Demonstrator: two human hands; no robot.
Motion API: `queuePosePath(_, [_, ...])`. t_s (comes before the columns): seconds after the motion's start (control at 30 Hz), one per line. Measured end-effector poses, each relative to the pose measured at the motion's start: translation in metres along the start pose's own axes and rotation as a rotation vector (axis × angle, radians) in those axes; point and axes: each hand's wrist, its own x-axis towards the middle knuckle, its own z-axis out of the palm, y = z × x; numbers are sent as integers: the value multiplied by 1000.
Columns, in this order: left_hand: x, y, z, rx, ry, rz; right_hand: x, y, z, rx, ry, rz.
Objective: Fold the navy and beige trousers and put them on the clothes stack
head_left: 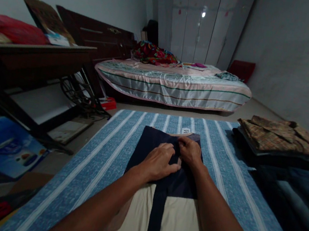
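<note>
A navy and cream shirt [140, 203] lies spread on a blue cloth with white stripes [100, 161]. Its navy part with the neckline is at the far end, and a navy strip runs down the middle of the cream part. My left hand [161, 161] rests on the navy fabric left of the front opening, thumb held apart from the fingers. Close beside it, my right hand [191, 151] has its fingers pinched on the fabric just below the neckline. A white label [186, 131] shows at the neck.
Folded clothes are stacked at the right, with a brown patterned garment [285, 138] on top and dark trousers [291, 192] nearer. A sewing machine table [36, 50] and a blue box [3, 146] stand at the left. Beyond is a bed [173, 91].
</note>
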Motion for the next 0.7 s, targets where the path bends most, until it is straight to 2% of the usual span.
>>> queuePosePath(0.13, [-16,20,3,76,6,75,1,2,1,40,9,1])
queuePosePath(0.27, [-18,29,10,115,50,81,3,3,3,64,16,1])
queuePosePath(0.53, [-16,19,12,-75,24,-12,4,6,5,84,17,12])
queuePosePath(0.7, [-18,13,11,-136,5,-9,4,7,5,96,14,12])
